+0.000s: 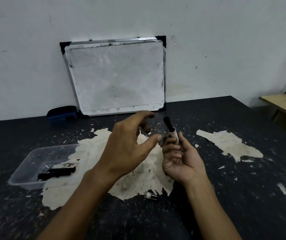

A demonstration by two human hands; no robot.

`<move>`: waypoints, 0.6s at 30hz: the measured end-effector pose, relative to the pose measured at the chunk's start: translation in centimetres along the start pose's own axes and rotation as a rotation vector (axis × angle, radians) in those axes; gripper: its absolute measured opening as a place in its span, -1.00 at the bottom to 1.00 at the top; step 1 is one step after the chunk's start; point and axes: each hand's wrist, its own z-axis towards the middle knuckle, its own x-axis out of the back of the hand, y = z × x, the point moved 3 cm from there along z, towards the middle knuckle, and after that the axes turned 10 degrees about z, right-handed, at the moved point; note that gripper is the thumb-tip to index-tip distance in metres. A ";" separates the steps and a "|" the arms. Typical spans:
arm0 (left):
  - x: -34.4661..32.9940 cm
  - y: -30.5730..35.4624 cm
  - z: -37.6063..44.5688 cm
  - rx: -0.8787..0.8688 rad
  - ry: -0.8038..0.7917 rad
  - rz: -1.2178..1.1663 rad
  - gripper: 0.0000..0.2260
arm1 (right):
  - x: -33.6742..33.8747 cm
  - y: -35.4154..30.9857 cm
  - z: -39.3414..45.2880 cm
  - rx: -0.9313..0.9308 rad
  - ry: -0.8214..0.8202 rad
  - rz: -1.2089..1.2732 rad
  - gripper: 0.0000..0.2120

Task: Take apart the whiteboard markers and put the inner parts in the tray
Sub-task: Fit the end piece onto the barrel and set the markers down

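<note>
My right hand [182, 160] grips a white marker barrel [174, 135], held upright with a black inner part [168, 124] sticking out of its top. My left hand [126, 142] hovers just left of it, fingers spread and holding nothing, the thumb tip close to the barrel. A clear plastic tray [26, 175] sits on the table at the left with two black inner parts [56, 173] lying in it. A small marker end piece [150, 195] lies on the table near my right wrist.
The dark table [242, 196] has worn pale patches. A whiteboard [116, 77] leans against the back wall, with a blue eraser [61, 114] to its left. A wooden bench [284, 104] stands at the far right.
</note>
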 end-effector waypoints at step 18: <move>-4.1 -0.3 -2.0 -0.011 -0.110 0.020 -0.59 | 0.4 0.5 0.1 0.108 0.139 -0.174 -0.68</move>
